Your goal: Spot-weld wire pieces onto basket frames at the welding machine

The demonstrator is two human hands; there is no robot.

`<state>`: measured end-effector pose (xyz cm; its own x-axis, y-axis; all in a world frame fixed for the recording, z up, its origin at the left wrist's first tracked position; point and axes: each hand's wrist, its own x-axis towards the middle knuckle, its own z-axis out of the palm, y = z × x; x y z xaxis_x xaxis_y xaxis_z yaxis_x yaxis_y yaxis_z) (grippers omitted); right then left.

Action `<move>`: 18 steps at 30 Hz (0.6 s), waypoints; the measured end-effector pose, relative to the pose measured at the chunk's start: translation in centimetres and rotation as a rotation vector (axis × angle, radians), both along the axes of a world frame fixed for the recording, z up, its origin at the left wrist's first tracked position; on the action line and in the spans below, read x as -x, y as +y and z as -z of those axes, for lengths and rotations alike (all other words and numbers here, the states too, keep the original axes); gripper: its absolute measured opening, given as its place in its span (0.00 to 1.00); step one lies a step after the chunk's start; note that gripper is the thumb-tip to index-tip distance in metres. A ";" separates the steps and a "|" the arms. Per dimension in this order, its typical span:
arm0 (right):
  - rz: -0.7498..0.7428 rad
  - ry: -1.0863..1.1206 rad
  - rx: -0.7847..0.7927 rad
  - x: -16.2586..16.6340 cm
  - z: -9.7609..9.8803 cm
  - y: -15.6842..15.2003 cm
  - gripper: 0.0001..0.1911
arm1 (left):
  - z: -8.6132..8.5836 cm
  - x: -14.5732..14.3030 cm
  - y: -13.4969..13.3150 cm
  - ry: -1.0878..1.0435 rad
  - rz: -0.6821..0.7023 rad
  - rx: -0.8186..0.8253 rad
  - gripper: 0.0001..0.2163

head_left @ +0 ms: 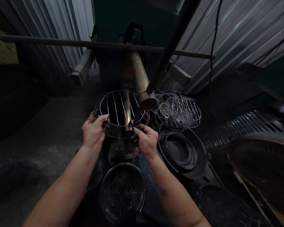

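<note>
A round wire rack (116, 107) with parallel bars lies across the machine's lower metal arm (127, 110), at the middle of the view. My left hand (96, 127) is closed on the rack's left rim, thumb on top. At the near right rim, my right hand (145, 137) pinches with thumb and forefinger beside the electrode tip (132, 122). What lies between those fingertips is too small to make out. Above the rack, the thick upper metal arm (140, 72) points toward me, and its slanted tip comes down at the rim.
Finished-looking wire racks (178, 110) are piled to the right. Coiled wire rings (178, 149) lie in a dark pan (202, 160). A metal bowl (143, 201) holding short wire pieces is below my hands. A horizontal bar (73, 42) crosses the machine, and a cable (211, 63) hangs at right.
</note>
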<state>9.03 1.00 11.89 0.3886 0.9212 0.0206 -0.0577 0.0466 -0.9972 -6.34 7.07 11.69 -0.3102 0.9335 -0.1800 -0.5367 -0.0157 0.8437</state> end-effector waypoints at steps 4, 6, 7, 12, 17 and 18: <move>-0.016 0.012 0.025 -0.3 -0.2 0.3 0.13 | -0.1 -0.1 0.3 -0.007 -0.008 0.040 0.17; -0.069 -0.018 0.020 -0.8 0.0 0.1 0.13 | -0.3 -0.1 0.4 -0.010 -0.005 0.063 0.18; -0.104 -0.054 0.016 -1.1 0.2 -0.1 0.12 | -0.3 -0.1 0.4 -0.012 -0.006 0.075 0.18; -0.091 -0.288 -0.014 -2.1 1.8 -0.8 0.10 | -0.6 -0.2 0.5 -0.037 -0.040 0.114 0.20; -0.069 -0.315 -0.048 -1.8 2.6 -0.8 0.09 | -0.8 -0.2 0.5 -0.029 -0.017 0.122 0.20; -0.069 -0.305 -0.057 -1.7 2.5 -0.7 0.08 | -0.7 -0.2 0.5 -0.026 -0.012 0.120 0.19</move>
<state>10.76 0.28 9.37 0.2935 0.9390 0.1795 0.2390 0.1097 -0.9648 -6.17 7.57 12.44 -0.3146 0.9011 -0.2982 -0.5588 0.0782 0.8256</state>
